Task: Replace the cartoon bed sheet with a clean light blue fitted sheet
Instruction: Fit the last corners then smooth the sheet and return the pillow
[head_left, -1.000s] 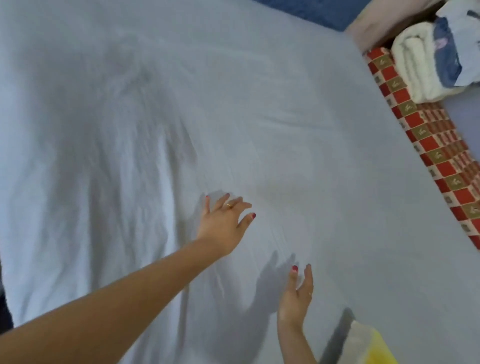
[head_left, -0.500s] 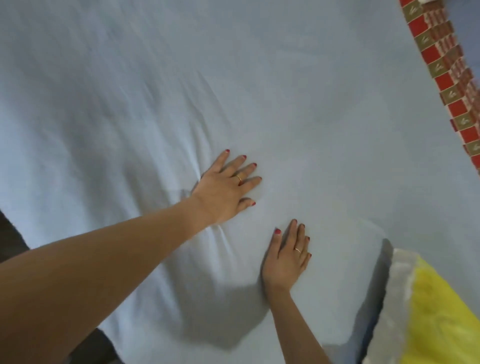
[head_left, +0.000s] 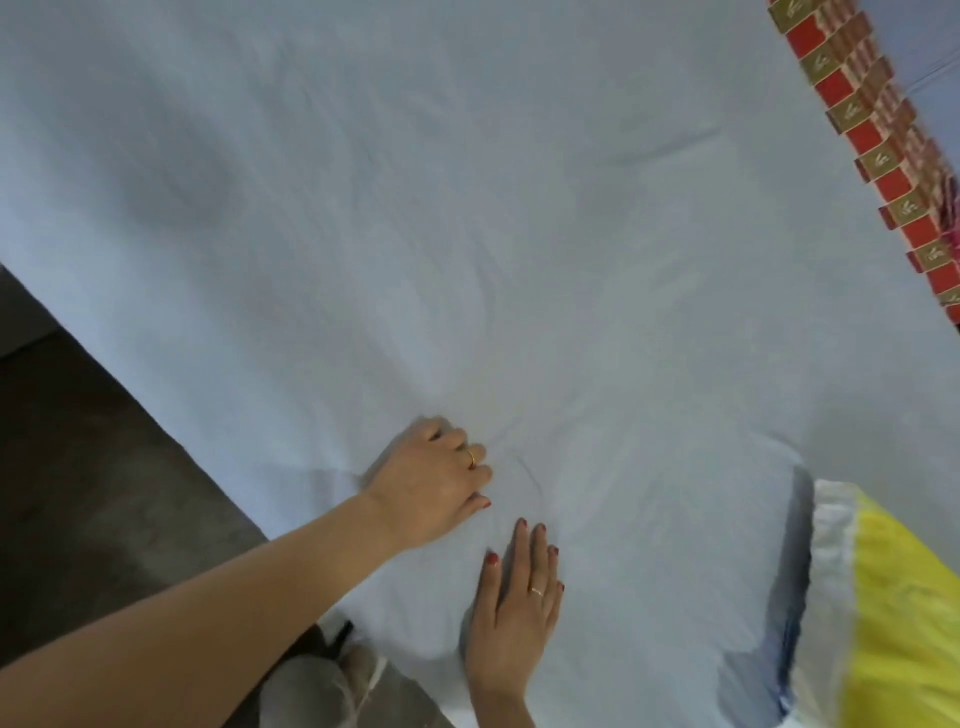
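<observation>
i see left hand (head_left: 431, 483) fingers curled, bunching the light blue sheet (head_left: 467, 234); right hand (head_left: 514, 613) flat and open on it, just beside.

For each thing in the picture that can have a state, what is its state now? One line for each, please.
light blue sheet: spread over the bed, creased near the hands
left hand: fingers curled, pressing on the sheet
right hand: open, flat on the sheet
yellow and white cloth: lying bunched on the sheet
red and gold patterned cloth: uncovered along the far edge
</observation>
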